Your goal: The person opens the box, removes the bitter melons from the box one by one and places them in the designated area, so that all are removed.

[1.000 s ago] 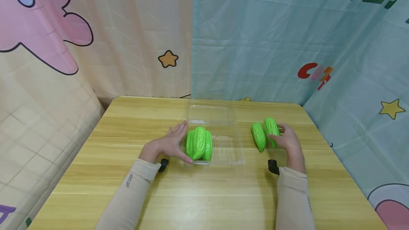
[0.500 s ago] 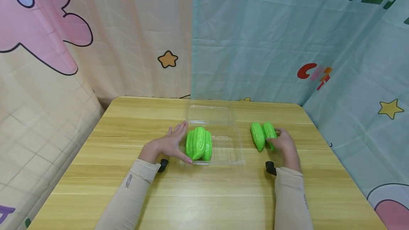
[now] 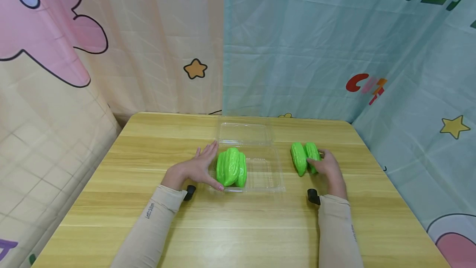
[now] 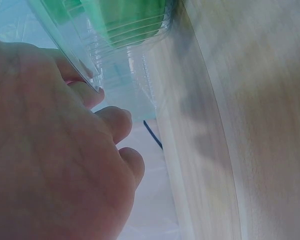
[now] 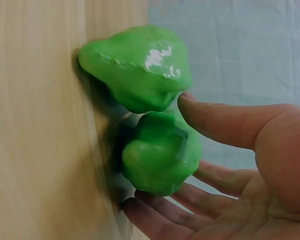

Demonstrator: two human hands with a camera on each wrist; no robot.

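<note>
My left hand (image 3: 197,168) is at the left side of a clear plastic clamshell box (image 3: 265,175), fingers spread and thumb by the front edge. In the left wrist view its fingertips (image 4: 121,120) touch the box rim. Ridged green bitter melons (image 3: 232,166) lie bunched in the box's left half, one on top. To the right, two more lie side by side on the table. My right hand (image 3: 329,168) holds the right-hand bitter melon (image 5: 162,155) between thumb and fingers. The other bitter melon (image 3: 299,159) sits just left of the thumb tip.
The box lid (image 3: 243,132) lies open toward the back of the wooden table (image 3: 238,226). Printed curtains (image 3: 290,53) hang behind the table and on both sides. A black wrist strap piece (image 3: 313,196) juts from the right wrist.
My right hand has drawn the right-hand bitter melon slightly left and toward me, close against the other one, which has shifted a little left. The left hand stays in place.
</note>
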